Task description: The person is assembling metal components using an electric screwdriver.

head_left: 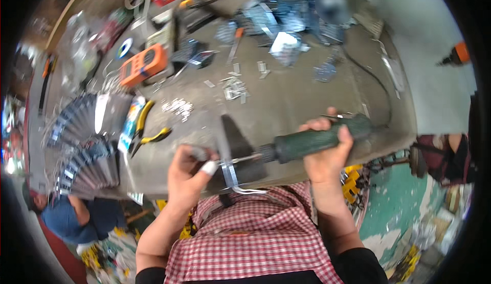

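- Grey worktop [291,105] ahead of us, small silver metal tabs [235,89] and yellow-and-black pliers [144,119] on it.
- Our right hand [327,155] is wrapped round the dark green cylindrical power screwdriver [302,145], held near the worktop's front edge.
- Our left hand [189,174] is nearly pinched at the tip of the slim silver bit [246,157] (blurred; can't tell what's between).
- Shiny translucent strip [229,171] crosses by the bit.
- We'd judge the driver rigid, moderately heavy, grippy; hold mid-body. Strip looks light, bendy: take its edges.
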